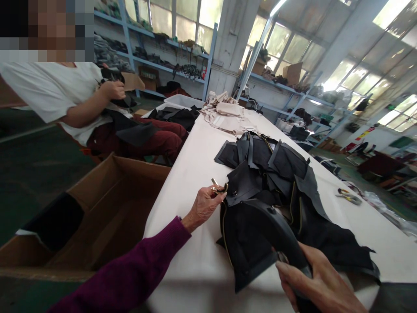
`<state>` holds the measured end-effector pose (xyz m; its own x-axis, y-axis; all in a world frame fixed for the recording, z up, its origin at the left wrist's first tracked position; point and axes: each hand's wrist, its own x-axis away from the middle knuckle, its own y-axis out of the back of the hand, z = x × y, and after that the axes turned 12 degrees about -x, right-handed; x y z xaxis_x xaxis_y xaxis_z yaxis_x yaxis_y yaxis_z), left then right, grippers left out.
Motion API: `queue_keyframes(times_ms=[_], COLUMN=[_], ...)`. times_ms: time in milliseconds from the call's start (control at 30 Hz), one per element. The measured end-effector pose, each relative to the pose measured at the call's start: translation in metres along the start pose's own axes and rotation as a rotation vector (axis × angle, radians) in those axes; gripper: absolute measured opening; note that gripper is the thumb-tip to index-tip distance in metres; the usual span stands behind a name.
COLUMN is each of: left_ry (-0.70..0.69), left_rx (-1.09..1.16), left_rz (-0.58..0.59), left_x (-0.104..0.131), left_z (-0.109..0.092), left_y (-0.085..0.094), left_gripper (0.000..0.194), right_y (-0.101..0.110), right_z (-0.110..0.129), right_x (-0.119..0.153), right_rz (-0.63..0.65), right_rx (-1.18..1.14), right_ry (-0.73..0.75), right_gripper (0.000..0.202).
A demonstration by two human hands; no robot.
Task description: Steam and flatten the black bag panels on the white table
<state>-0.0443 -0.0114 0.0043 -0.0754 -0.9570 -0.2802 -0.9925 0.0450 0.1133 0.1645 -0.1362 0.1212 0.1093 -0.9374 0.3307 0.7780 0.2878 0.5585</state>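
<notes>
My left hand (203, 208), closed in a pinch, holds the gold-coloured end of a zipper (223, 188), with a small metal pull sticking up. Its gold teeth seem to run down the edge of a black fabric piece (249, 243) on the table. My right hand (322, 278) is wrapped round a smooth, curved black part (276, 224) that arches over this piece. A small metal bit (280, 255) shows beside the right thumb. Behind both hands lies a pile of black pieces (276, 158), some with gold zippers along their edges.
On the white table (182, 191), beige pieces (228, 112) lie at the far end and scissors (349, 196) at right. A cardboard box (120, 217) stands at left. Beyond it a seated person (39, 87) handles black material. Blue shelves (172, 42) line the wall.
</notes>
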Motion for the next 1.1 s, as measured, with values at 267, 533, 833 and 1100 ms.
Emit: queue_keyframes(times_ms=[267,533,833,1100], left_ry=[0.05,0.123,0.099,0.05], left_rx=[-0.145,-0.032,-0.049,-0.017], left_rz=[-0.099,-0.101,-0.068,-0.031], left_x=[0.002,0.002,0.011,0.01], left_z=[0.005,0.012,0.004,0.007], left_y=[-0.005,-0.007,-0.016,-0.019], left_gripper=[0.031,0.023,0.021,0.021], right_y=[-0.001,-0.011,-0.008,-0.007], right_z=[0.007,-0.006,0.0,-0.005], right_x=[-0.023,-0.02,-0.021,-0.013], right_rz=[0.053,0.054,0.081,0.086], right_rx=[-0.137,-0.146,-0.144,-0.193], right_ry=[0.037,-0.014,0.081,-0.004], right_gripper=[0.027,0.023,0.02,0.022])
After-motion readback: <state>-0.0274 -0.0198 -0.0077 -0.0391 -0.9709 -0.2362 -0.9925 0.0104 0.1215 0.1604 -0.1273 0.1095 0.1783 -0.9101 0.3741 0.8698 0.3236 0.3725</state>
